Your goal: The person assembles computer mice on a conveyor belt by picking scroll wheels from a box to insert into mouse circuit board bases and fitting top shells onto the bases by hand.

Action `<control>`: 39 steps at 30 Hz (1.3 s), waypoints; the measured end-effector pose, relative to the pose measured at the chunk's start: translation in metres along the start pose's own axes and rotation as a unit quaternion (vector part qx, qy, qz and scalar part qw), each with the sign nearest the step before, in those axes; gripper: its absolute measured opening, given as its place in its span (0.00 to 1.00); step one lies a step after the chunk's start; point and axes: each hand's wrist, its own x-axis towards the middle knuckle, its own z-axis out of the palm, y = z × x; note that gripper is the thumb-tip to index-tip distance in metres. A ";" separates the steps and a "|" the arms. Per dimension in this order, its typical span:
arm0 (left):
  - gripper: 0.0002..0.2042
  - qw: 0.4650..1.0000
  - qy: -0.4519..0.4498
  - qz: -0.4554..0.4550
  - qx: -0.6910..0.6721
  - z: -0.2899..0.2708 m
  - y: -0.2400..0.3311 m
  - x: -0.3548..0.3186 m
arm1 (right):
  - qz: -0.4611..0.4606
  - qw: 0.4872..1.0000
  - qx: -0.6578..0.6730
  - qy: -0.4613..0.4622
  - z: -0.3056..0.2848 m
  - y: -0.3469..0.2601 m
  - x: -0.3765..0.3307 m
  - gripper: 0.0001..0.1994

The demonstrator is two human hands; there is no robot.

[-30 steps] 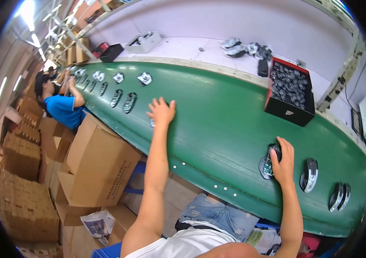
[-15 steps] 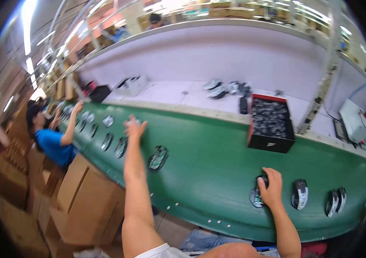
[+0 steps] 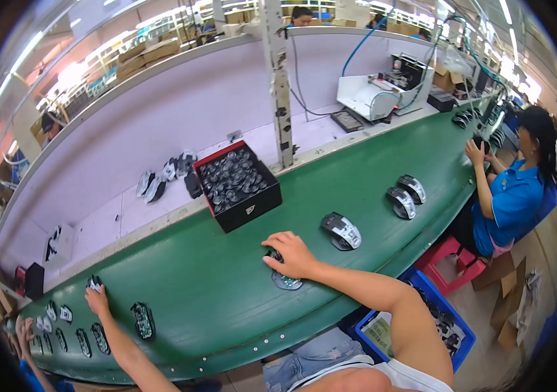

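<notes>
My left hand (image 3: pixel 97 302) reaches to the left part of the green belt, its fingers closed around a grey-and-black computer mouse shell (image 3: pixel 94 283). My right hand (image 3: pixel 293 253) is curled over the front of an open mouse base (image 3: pixel 286 281) in the middle of the belt. A green circuit board and a clear rim show below its palm; the fingers hide the rest. Between the hands lies another open mouse base (image 3: pixel 142 321) with its board showing. Right of my right hand sits a mouse with a silver-and-black shell (image 3: pixel 341 231).
A black box with a red rim (image 3: pixel 246 204), full of small dark round parts, stands at the belt's far edge. Two more mice (image 3: pixel 404 196) lie farther right. Co-workers sit at both ends; a blue crate (image 3: pixel 465 333) stands below the belt.
The view has swung to the right, bringing the right-hand co-worker in. My left hand, spread over a mouse shell before, has closed on it. My right hand stays on the open mouse base.
</notes>
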 end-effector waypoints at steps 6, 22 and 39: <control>0.34 0.993 -0.002 0.065 -0.103 -0.009 0.042 -0.011 | -0.002 1.000 0.023 0.001 0.002 0.004 0.003 0.19; 0.38 0.762 -0.149 0.469 -0.421 -0.172 0.319 -0.384 | 0.120 0.863 0.490 -0.020 -0.021 -0.046 -0.016 0.33; 0.38 0.760 -0.128 0.484 -0.414 -0.086 0.293 -0.354 | 0.048 0.993 0.092 -0.063 -0.073 -0.016 0.003 0.30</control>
